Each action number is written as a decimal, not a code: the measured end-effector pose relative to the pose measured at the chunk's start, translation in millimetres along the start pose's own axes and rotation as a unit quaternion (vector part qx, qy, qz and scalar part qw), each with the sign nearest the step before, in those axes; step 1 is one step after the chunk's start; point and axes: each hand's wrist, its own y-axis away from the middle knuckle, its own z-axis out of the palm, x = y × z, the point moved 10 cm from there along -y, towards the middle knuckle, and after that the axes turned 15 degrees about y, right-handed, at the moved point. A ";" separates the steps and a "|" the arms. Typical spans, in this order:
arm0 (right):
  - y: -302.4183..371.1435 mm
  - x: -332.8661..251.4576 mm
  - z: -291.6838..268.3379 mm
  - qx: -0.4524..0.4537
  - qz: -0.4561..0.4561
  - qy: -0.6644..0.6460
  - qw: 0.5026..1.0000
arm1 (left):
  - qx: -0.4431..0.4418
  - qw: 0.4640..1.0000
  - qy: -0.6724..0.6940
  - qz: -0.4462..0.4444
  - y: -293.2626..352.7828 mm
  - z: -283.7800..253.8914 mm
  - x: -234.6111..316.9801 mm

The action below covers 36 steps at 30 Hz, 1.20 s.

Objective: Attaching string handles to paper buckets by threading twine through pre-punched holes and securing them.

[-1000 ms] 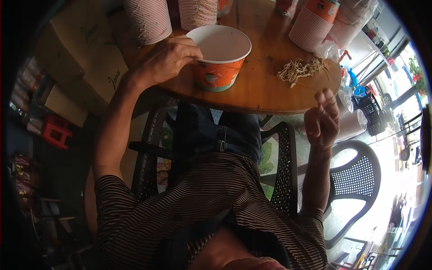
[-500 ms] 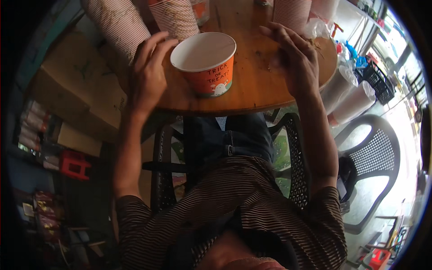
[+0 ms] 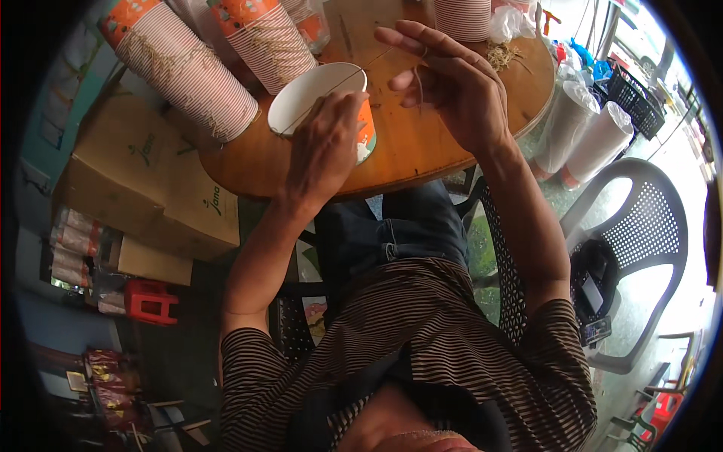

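A white-lined paper tub [image 3: 309,89] with an orange printed outside stands upright near the table's front edge. My left hand [image 3: 325,143] is closed in front of it, knuckles up, covering much of its printed side. A thin strand [image 3: 382,56] that looks like a rubber band runs slantwise across the tub's mouth between my hands. To the right of the tub my right hand [image 3: 459,87] is raised above the table, its fingers partly curled. The strand reaches its fingertips, and a pale loop shows around its fingers. What my left fingertips pinch is hidden.
Two long stacks of nested tubs [image 3: 188,71] lie at the back left with tan bands on them. Another stack [image 3: 461,16] stands at the back right, near a heap of tan bands [image 3: 503,56]. Cardboard boxes [image 3: 143,181] are at left, a grey plastic chair [image 3: 655,203] at right.
My left hand has moved right, from beside the tub to in front of it. My right hand has shifted left toward the tub. A thin strand now shows stretched between them.
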 end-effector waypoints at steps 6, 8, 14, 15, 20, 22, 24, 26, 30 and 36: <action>3.2 -5.9 10.6 -0.047 -0.038 0.011 0.998 | -0.088 0.969 0.152 -0.173 14.7 -19.0 -53.3; 2.9 -1.7 8.8 -0.013 -0.022 0.171 0.985 | -0.116 0.983 0.139 -0.039 20.7 -37.1 -46.9; 1.8 41.8 -4.3 0.009 0.026 0.142 0.989 | -0.146 0.976 0.132 -0.091 30.3 -49.4 -63.5; 2.3 47.5 -1.1 0.010 0.032 0.155 0.987 | -0.137 0.974 0.143 -0.106 28.6 -46.6 -63.2; 8.6 65.4 12.9 0.010 0.061 0.149 0.987 | 0.020 0.981 0.179 -0.077 8.2 -54.6 -21.2; 8.5 61.1 19.3 0.016 0.035 0.132 0.990 | 0.080 0.965 0.214 -0.126 10.7 -51.1 -13.2; 7.4 61.6 25.6 0.017 0.022 0.130 0.991 | 0.114 0.920 0.341 -0.158 13.5 -30.5 -13.0; 8.6 62.4 29.4 0.013 0.026 0.107 0.994 | 0.096 0.895 0.397 -0.178 8.5 -12.6 -7.9; 9.0 56.4 30.8 0.001 -0.014 0.105 0.994 | 0.055 0.827 0.492 -0.267 3.6 12.2 -18.2; 10.4 49.7 37.2 -0.012 -0.041 0.159 0.986 | -0.016 0.730 0.598 -0.329 18.5 36.0 -30.7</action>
